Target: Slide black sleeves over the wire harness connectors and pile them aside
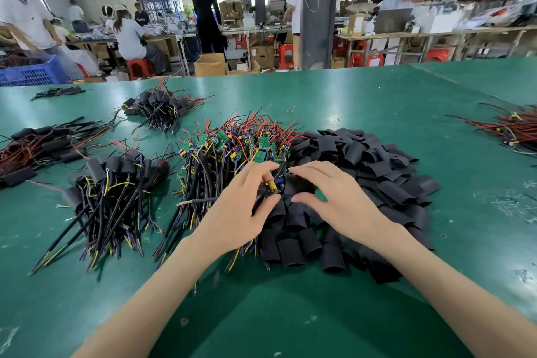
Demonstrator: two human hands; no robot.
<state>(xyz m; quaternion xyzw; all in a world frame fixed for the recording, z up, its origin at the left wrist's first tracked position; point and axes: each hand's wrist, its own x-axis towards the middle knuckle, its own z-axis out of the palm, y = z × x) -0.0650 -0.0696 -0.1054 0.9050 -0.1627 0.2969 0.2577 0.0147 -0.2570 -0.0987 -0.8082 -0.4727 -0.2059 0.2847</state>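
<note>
A heap of bare wire harnesses [232, 142] with small green circuit boards and red, yellow and black leads lies at the table's middle. Right of it spreads a pile of loose black sleeves [374, 171]. My left hand [241, 206] pinches one harness board with a yellow capacitor [272, 185] between thumb and fingers. My right hand [328, 195] holds a black sleeve [296, 186] right against that board, its fingers curled around the sleeve's mouth. Sleeved harnesses [116, 183] are piled to the left.
More sleeved bundles lie at the far left [37, 145] and back [159, 106]. Red-wired harnesses [514, 131] sit at the right edge. The green table [290, 314] has a blue crate [32, 71] beyond its far left. People work at benches behind.
</note>
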